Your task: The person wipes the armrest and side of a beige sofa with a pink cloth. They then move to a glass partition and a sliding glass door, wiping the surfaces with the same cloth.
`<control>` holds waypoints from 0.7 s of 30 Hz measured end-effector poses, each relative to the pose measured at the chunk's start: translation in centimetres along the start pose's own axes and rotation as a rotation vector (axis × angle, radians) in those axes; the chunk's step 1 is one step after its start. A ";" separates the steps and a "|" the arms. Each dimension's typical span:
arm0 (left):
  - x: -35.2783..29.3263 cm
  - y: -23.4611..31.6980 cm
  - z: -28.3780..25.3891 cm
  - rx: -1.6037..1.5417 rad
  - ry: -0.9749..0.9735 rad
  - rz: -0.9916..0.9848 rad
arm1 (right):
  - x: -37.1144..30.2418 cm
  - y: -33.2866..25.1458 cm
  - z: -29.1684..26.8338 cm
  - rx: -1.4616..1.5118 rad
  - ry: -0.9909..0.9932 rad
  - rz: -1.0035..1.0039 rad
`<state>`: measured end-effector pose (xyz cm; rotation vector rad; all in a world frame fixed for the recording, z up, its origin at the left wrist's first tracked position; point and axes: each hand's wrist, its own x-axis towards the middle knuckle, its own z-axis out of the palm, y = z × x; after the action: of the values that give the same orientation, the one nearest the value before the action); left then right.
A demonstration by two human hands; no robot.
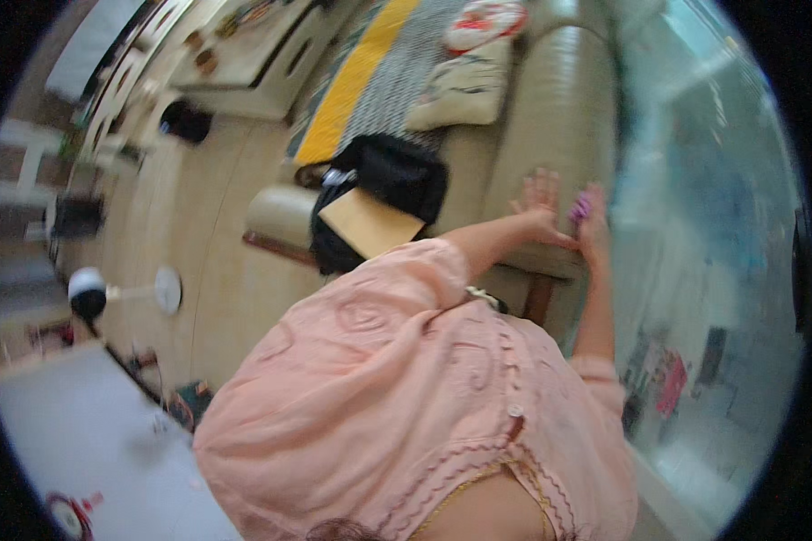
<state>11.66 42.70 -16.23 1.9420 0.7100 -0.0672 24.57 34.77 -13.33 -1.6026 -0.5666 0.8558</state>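
A beige leather sofa (564, 99) runs away from me, and both my hands are at its near end. My left hand (543, 215) lies flat on the leather with the fingers spread; it holds nothing. Close beside it on the right is my right hand (595, 230), with a small crumpled purple thing (581, 207) at its fingers. That thing looks soft, like a bunched cloth, but blur hides its exact kind. Left of my left forearm, a black bag (401, 171) rests on the sofa, with a flat tan envelope-like sheet (370, 223) against it.
Two cushions, one cream (465, 86) and one white and red (484, 22), lie farther along the sofa on a grey and yellow cover (356, 81). A glass surface (704, 234) stands at the right. On the left are a white table (108, 433) and a white stand (167, 290).
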 end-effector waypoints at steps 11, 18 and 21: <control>-4.7 2.2 1.7 -0.031 0.173 0.016 | 1.2 -0.2 -1.3 -0.996 -0.165 -0.704; -4.5 1.7 1.8 -0.026 0.169 0.052 | 13.4 1.4 -2.4 -1.193 -0.051 -0.862; -4.6 1.7 1.8 -0.031 0.166 0.056 | 11.7 0.8 -2.1 -1.184 -0.040 -0.854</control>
<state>9.22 38.66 -14.11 1.9522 0.7606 0.1401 33.34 42.22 -16.60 -2.0225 -1.8354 -0.2019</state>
